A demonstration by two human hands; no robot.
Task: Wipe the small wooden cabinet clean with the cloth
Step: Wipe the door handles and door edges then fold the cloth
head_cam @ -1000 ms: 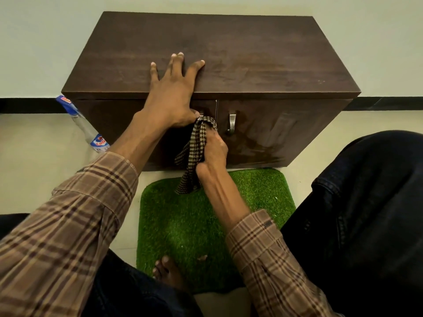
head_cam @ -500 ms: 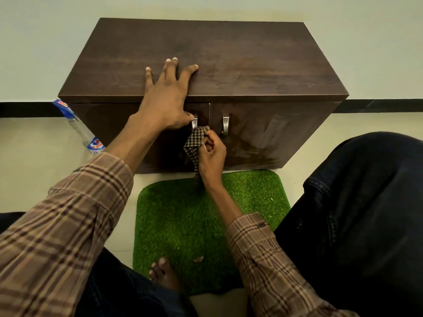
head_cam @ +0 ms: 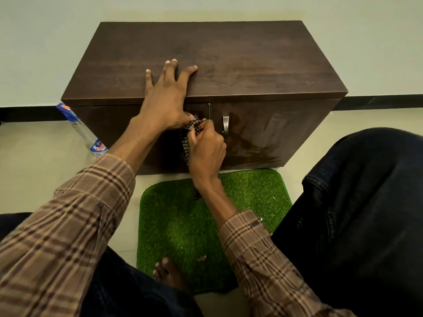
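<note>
2 hands: right hand (head_cam: 207,152) fingers clench cloth (head_cam: 186,143) against cabinet (head_cam: 263,133) front; left hand (head_cam: 164,99) splayed on top.

**Item Count, Head View**

- Cabinets: one small wooden cabinet (head_cam: 229,65), dark brown.
- Cabinet doors: two on the front, side by side.
- Door handles: two metal; the right handle (head_cam: 225,123) fully visible, the left handle (head_cam: 195,117) mostly hidden behind hand and cloth.
- Cloths: one checked cloth (head_cam: 185,143).
- Hands: two, the left hand (head_cam: 164,104) and the right hand (head_cam: 207,152).
- Plaid sleeves: two.
- Mats: one green grass-textured mat (head_cam: 183,225).
- Bottles: one clear spray bottle (head_cam: 87,136) with a blue-and-white label.
- Bare feet: one foot (head_cam: 167,271).
- Raised knees in dark trousers: one, at right.
</note>
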